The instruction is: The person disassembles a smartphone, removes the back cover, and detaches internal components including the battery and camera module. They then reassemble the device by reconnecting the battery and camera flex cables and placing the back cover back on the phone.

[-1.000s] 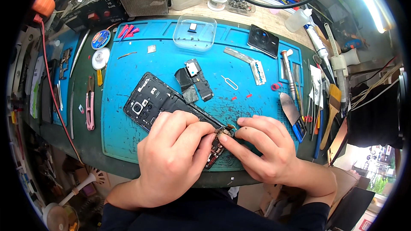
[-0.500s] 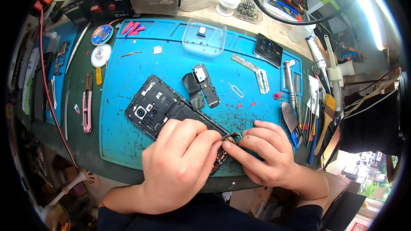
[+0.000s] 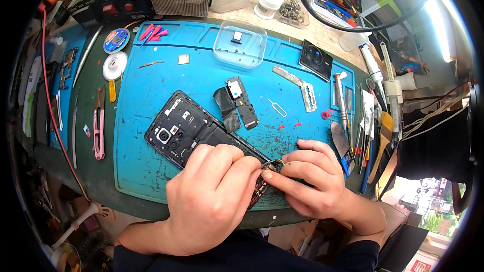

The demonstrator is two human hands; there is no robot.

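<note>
Head view: opened smartphone (image 3: 194, 131), back cover off, lies diagonally on the blue repair mat (image 3: 151, 171), camera end toward the upper left, lower end under the hands. Left hand (image 3: 214, 196) lies over the phone's lower half, fingers curled down, pressing the frame flat; it steadies more than it clenches. Right hand (image 3: 312, 176) is pinched at thumb and forefinger on a small brownish part (image 3: 276, 163) at the phone's bottom edge; what exactly the part is, too small to tell. Just above the phone on the mat: a black bracket (image 3: 243, 102) with a square pale patch, touching a dark strip of tape or foil. Further up, a clear plastic tray (image 3: 240, 44); to the right, a SIM eject pin (image 3: 277, 108), a second dark phone (image 3: 316, 59), and a row of screwdrivers and pry tools (image 3: 363, 126). Pink-handled cutters (image 3: 99, 126) lie off the mat's left edge. Judgement: the phone is light and stiff along its frame but delicate inside, with exposed board and thin flex parts that would tear or crease. Best held by the frame edges; the small part wants a fingertip pinch with little force.
</note>
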